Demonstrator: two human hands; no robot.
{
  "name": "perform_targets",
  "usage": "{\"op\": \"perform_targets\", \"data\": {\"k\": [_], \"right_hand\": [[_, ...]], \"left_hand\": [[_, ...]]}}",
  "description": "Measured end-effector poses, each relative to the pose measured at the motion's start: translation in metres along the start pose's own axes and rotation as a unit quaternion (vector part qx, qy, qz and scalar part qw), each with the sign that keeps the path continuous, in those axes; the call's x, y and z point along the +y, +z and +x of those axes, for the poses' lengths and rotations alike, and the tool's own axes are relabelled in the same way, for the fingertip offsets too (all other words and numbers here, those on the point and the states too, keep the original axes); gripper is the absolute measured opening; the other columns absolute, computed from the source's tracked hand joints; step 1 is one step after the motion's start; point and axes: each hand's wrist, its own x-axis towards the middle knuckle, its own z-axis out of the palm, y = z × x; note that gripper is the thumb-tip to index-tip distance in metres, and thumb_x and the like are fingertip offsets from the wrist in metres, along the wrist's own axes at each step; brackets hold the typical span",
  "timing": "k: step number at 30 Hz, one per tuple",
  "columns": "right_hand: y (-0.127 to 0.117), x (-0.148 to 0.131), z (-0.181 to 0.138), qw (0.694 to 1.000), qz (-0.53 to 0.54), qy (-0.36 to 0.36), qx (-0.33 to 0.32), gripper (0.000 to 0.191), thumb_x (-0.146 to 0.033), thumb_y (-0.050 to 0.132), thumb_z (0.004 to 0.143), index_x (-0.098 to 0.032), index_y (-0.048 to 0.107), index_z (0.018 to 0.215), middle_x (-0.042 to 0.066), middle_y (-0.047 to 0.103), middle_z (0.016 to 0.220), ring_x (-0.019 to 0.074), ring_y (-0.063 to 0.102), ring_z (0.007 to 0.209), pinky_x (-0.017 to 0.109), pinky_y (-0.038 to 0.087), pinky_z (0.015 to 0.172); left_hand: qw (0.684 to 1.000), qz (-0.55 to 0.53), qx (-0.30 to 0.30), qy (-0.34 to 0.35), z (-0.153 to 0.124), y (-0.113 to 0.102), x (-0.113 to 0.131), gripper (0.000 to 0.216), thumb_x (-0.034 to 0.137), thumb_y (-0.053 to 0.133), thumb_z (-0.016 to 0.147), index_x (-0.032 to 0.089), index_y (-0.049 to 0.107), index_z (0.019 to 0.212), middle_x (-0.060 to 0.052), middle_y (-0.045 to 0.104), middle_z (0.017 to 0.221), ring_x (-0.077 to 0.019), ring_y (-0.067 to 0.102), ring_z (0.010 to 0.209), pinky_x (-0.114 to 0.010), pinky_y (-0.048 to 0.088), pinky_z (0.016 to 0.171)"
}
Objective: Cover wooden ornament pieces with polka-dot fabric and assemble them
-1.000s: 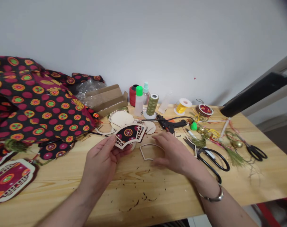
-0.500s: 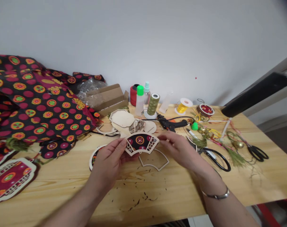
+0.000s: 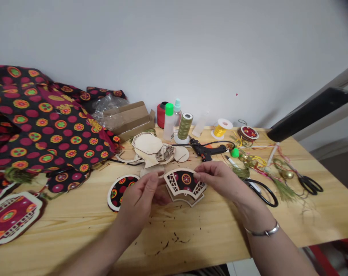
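A fan-shaped wooden piece (image 3: 186, 179) with dark patterned cloth in its middle and lattice cutouts at both ends is pinched at its upper right by my right hand (image 3: 219, 180), thumb on top. Beneath it shows a plain fan-shaped wooden frame (image 3: 188, 202), partly covered by the piece. My left hand (image 3: 139, 197) is just left of the piece, thumb and fingers apart, holding nothing. Behind that hand lies a round wooden-rimmed cloth piece (image 3: 116, 193), partly hidden by it.
Plain wooden cutouts (image 3: 147, 145), a black glue gun (image 3: 206, 150) and thread spools (image 3: 185, 127) lie behind my hands. Scissors (image 3: 264, 193) and tangled cords (image 3: 257, 163) are to the right. Patterned cloth (image 3: 56, 122) is heaped at left, beside a cardboard box (image 3: 136, 119).
The fan-shaped piece has moved right and down over the plain frame. My left hand has let go of it, and my right hand now grips its right end.
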Motion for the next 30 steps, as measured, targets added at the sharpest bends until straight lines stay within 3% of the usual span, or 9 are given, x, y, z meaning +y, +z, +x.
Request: {"op": "perform_targets", "data": {"k": [4,9,12,14,19,21,24,27,30], "right_hand": [[-0.005,0.006,0.002,0.998,-0.053,0.017,0.003,0.02,-0.033,0.061,0.076,-0.014,0.067,0.075,0.003,0.067,0.067,0.0129,0.056,0.06,0.025,0.043,0.058],[0.0,0.0,-0.001,0.986,-0.05,-0.13,0.091,0.014,-0.03,0.061,0.078,-0.017,0.067,0.078,0.003,0.068,0.073,0.0139,0.059,0.065,0.027,0.047,0.061],[0.003,-0.004,-0.004,0.912,-0.154,-0.331,0.188,0.008,-0.02,0.06,0.081,-0.021,0.067,0.084,0.004,0.069,0.08,0.0161,0.061,0.075,0.032,0.05,0.07],[0.004,-0.003,-0.007,0.843,-0.232,-0.432,0.221,0.017,-0.013,0.059,0.081,-0.023,0.067,0.091,0.005,0.07,0.088,0.0172,0.061,0.082,0.035,0.05,0.076],[0.008,0.0,-0.014,0.764,-0.334,-0.499,0.236,0.034,-0.004,0.058,0.08,-0.023,0.063,0.107,0.007,0.07,0.099,0.0188,0.06,0.093,0.036,0.05,0.083],[0.008,-0.001,-0.014,0.78,-0.314,-0.477,0.254,0.029,-0.006,0.057,0.081,-0.024,0.065,0.103,0.006,0.07,0.097,0.0186,0.061,0.091,0.036,0.05,0.08],[0.007,-0.002,-0.008,0.876,-0.218,-0.332,0.273,0.013,-0.017,0.058,0.081,-0.022,0.068,0.088,0.005,0.069,0.083,0.0169,0.061,0.075,0.031,0.049,0.067],[0.001,0.0,0.0,0.978,-0.101,-0.103,0.149,0.013,-0.028,0.062,0.076,-0.017,0.068,0.074,0.002,0.065,0.064,0.0129,0.054,0.056,0.026,0.043,0.052],[-0.003,0.006,0.005,0.998,-0.064,0.022,0.008,0.018,-0.031,0.063,0.072,-0.014,0.068,0.069,0.001,0.061,0.056,0.0101,0.048,0.05,0.022,0.036,0.047]], "left_hand": [[0.994,0.015,0.086,0.065,0.0,-0.002,0.004,0.035,0.047,0.053,0.08,0.016,0.062,0.096,-0.009,0.071,0.096,-0.0083,0.051,0.042,-0.023,0.043,0.047],[0.993,0.061,0.019,0.101,-0.004,-0.005,0.003,0.03,0.039,0.055,0.082,0.019,0.061,0.104,-0.005,0.071,0.089,-0.0097,0.052,0.048,-0.024,0.044,0.054],[0.984,0.063,0.006,0.164,-0.007,-0.007,0.0,0.035,0.034,0.053,0.084,0.021,0.057,0.116,-0.004,0.07,0.087,-0.0144,0.059,0.063,-0.027,0.046,0.066],[0.98,0.047,0.01,0.193,-0.008,-0.006,-0.002,0.035,0.032,0.052,0.085,0.023,0.056,0.119,-0.006,0.067,0.107,-0.0161,0.062,0.074,-0.028,0.046,0.07],[0.976,0.038,0.037,0.212,-0.007,-0.002,-0.003,0.028,0.03,0.045,0.089,0.022,0.057,0.113,-0.008,0.053,0.13,-0.0156,0.062,0.083,-0.027,0.046,0.067],[0.976,0.027,0.041,0.213,-0.006,-0.002,-0.003,0.028,0.03,0.042,0.09,0.022,0.057,0.112,-0.008,0.053,0.13,-0.0156,0.061,0.084,-0.027,0.045,0.065],[0.977,0.012,0.049,0.209,-0.005,-0.001,-0.003,0.029,0.032,0.041,0.09,0.022,0.057,0.112,-0.009,0.053,0.13,-0.0159,0.061,0.083,-0.027,0.044,0.063],[0.978,0.013,0.055,0.201,-0.004,-0.002,-0.003,0.03,0.036,0.043,0.089,0.021,0.059,0.11,-0.009,0.055,0.127,-0.0152,0.06,0.078,-0.026,0.042,0.059],[0.981,0.034,0.064,0.181,-0.003,-0.004,-0.004,0.032,0.039,0.047,0.086,0.021,0.062,0.108,-0.007,0.066,0.105,-0.015,0.058,0.072,-0.026,0.042,0.061]]}}
